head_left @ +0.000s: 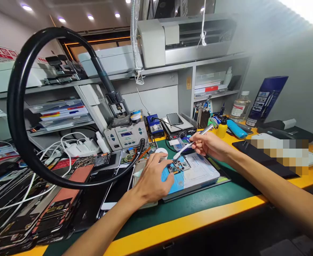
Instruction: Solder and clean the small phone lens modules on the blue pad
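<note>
My right hand (206,144) pinches a slim pen-like tool (185,147) with a white shaft, a broad white tip like a cotton swab, and a silver upper end. Its tip hovers at or on the upper edge of a small phone circuit board (180,166) with round dark parts; contact is unclear. Bent round the board's left side, my left hand (155,176) has its index fingertip at the edge and its thumb lower down. Beneath the board lies a thick blue-and-white book or box (201,170). A white round container (162,153) is partly hidden behind my left hand.
A black hose (20,106) loops high at the left from a hot-air station (127,137). Stacked phone parts (57,202) crowd the left. Behind stand a black-fronted device (181,133), a yellow bottle (222,128) and a clear bottle (239,106). A dark tablet (263,156) lies right.
</note>
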### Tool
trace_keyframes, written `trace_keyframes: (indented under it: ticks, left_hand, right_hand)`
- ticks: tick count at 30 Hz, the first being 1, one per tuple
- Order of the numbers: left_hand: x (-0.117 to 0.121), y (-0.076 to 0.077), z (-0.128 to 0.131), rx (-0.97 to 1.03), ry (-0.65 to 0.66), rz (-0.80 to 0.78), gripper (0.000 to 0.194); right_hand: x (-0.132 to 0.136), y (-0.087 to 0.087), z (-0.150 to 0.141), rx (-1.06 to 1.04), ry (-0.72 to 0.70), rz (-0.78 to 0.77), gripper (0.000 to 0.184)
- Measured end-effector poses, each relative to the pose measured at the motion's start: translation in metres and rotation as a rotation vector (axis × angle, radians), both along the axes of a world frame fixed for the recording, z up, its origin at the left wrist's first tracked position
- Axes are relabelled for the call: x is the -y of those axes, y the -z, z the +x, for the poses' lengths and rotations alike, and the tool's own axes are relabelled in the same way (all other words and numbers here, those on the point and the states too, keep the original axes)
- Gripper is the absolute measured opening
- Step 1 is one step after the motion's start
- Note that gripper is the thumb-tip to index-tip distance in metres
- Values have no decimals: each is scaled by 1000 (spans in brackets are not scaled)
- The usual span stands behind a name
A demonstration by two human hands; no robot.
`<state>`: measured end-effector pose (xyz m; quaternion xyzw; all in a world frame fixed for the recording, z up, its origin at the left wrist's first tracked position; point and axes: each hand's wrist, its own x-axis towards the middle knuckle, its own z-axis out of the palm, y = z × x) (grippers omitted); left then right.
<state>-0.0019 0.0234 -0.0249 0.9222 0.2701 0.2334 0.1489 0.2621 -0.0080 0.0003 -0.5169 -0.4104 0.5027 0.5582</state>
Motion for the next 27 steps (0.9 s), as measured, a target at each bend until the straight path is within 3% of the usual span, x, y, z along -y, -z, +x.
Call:
trace_keyframes:
  ticks: [12,27]
  left_hand:
    - [-1,5,-2,90,10,69,35]
    - [0,2,-1,64,-3,43,35]
  right_hand:
    - [-2,3,-1,-3,-43,-3,17]
    - [1,-3,-5,-30,-42,-39,13]
